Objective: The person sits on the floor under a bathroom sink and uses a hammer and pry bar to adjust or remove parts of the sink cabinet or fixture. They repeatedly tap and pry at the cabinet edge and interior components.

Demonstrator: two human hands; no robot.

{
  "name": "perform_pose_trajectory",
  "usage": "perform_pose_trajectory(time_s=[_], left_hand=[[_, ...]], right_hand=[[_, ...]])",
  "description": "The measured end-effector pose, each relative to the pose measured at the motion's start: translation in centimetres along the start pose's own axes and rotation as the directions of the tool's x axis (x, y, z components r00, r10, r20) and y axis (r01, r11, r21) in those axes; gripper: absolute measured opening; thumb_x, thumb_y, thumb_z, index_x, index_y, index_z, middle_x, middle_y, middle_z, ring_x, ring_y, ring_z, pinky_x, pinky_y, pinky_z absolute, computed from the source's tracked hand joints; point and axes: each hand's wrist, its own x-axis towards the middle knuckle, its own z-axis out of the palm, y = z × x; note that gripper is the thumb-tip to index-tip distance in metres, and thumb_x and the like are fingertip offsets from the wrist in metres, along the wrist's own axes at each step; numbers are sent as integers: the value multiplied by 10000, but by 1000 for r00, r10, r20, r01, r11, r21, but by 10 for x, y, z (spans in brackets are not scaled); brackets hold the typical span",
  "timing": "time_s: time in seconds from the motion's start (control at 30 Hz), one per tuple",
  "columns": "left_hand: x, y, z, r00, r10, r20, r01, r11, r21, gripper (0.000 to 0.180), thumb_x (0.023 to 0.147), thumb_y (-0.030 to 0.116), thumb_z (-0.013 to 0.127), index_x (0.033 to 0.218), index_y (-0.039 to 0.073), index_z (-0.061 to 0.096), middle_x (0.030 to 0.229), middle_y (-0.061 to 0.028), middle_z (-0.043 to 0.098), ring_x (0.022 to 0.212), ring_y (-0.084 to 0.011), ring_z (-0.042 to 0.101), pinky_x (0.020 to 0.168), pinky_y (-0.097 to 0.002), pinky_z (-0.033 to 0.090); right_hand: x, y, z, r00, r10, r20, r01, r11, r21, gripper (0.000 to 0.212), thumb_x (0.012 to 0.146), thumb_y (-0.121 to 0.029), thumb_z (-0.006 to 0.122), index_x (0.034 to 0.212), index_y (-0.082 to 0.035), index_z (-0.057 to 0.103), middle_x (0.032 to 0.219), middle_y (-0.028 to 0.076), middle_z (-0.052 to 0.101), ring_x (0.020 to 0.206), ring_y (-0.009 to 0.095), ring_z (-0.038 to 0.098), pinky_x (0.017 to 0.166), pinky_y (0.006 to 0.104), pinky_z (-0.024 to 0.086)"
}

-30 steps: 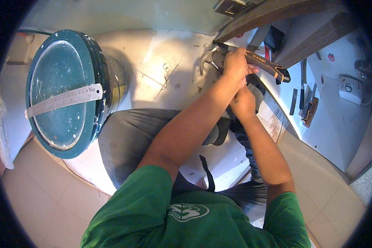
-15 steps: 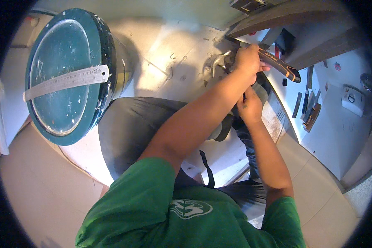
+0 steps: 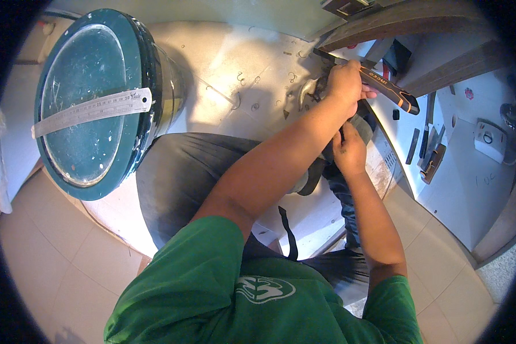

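My left hand [image 3: 344, 83] reaches across my body and is closed round a hand tool with a black and orange handle [image 3: 391, 92]. The tool's metal front end [image 3: 325, 55] points up left, toward a dark wooden board [image 3: 407, 23]. Just below it, my right hand [image 3: 350, 152] has its fingers curled on a grey piece [image 3: 362, 124] next to my left wrist. What that piece is stays hidden. A curved bright metal part [image 3: 307, 92] lies on the floor sheet beside my left hand.
A teal bucket [image 3: 155, 74] stands at the left, with a steel ruler [image 3: 89, 112] lying across its lid. Small metal clips [image 3: 242, 77] are scattered on the pale sheet. Several hand tools [image 3: 427, 155] and a white box [image 3: 490, 140] lie on a white panel at the right.
Both hands keep their hold at the same spot. The tool's handle has shifted slightly right and down, and my view has tilted a little.
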Motion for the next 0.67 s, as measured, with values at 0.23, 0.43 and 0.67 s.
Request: perform_pose_trajectory(time_s=[0.23, 0.43, 0.67], left_hand=[[-6, 6, 4, 1000, -15, -14, 15, 1000, -8, 283, 951, 263, 447, 989, -3, 539, 833, -150, 641, 616, -245, 634, 569, -407, 588], [-3, 4, 3, 1000, -4, -29, 3, 999, -37, 315, 936, 237, 419, 952, -39, 570, 804, -175, 657, 581, -260, 656, 516, -359, 581], [-2, 4, 0, 999, -45, 12, 45, 999, -18, 299, 957, 285, 456, 982, 5, 557, 856, -148, 643, 659, -261, 641, 593, -397, 586]], right_hand=[[8, -8, -8, 1000, 2, 6, -2, 1000, 9, 221, 915, -239, 605, 999, -41, 553, 917, 196, 633, 834, 420, 624, 689, 501, 505], [19, -14, -11, 997, 32, 69, -34, 999, 23, 197, 893, -183, 591, 1030, -45, 562, 971, 183, 637, 875, 416, 623, 709, 498, 509], [32, -14, -9, 994, 53, 93, -53, 999, -5, 301, 876, -233, 610, 1122, -65, 568, 1036, 194, 639, 903, 406, 634, 770, 503, 516]])
